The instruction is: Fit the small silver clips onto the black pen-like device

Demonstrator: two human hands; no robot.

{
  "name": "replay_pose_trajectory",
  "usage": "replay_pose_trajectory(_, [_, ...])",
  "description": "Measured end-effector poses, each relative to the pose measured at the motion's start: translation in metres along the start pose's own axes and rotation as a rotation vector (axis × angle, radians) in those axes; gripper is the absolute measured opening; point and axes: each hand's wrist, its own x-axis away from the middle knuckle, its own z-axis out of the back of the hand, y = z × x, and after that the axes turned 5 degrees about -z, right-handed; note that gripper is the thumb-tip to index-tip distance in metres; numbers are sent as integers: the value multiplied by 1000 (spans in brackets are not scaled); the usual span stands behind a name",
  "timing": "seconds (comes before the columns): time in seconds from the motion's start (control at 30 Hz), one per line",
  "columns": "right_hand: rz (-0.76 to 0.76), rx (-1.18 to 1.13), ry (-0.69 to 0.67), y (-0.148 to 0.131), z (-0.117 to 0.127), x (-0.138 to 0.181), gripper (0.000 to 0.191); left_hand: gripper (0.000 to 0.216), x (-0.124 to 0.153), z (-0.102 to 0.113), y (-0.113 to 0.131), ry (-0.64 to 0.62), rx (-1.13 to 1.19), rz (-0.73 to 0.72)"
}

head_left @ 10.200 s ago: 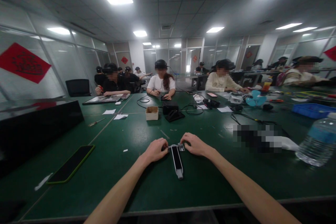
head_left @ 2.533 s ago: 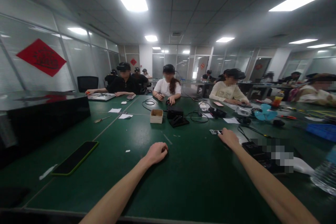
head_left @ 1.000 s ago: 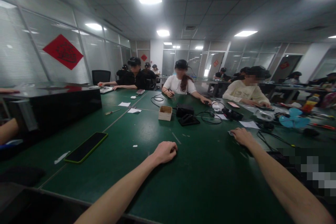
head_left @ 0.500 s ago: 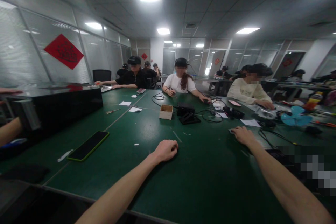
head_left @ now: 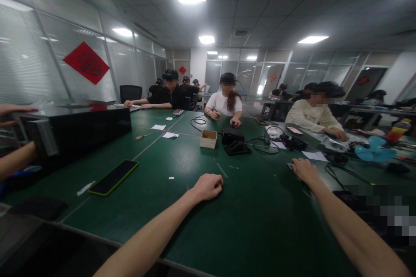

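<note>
L hand [head_left: 208, 187] on the bench [head_left: 247, 220], mid-front, fingers curled under; can't tell if it's fully closed. R hand [head_left: 304, 171] is reaching fwd on the far R, fingertips down on a small metal piece [head_left: 290, 166], just its end poking out past them; can't tell if it's gripped or only touched, the rest is hidden. White paper [head_left: 315, 156] just beyond that hand, blue fan [head_left: 373, 149] further R. Btwn the hands but further back: small open box [head_left: 208, 139], w/ a black stand [head_left: 238, 149] nr it. Green-edged phone [head_left: 113, 177] lies flat, well L. Co-worker in white [head_left: 224, 104] sits opp.
</note>
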Motion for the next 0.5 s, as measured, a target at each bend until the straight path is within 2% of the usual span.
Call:
replay_pose_trajectory(0.33, [127,-47,-39,-5,-2,-4,32,16,-1,1,1,-2,5,7])
replay_pose_trajectory(0.4, [107,-68,-48,-4,-1,-2,34,16,0,2,2,-3,0,8])
replay_pose_trajectory(0.5, [0,-82,-33,5,3,1,41,16,1,4,2,-3,-3,10])
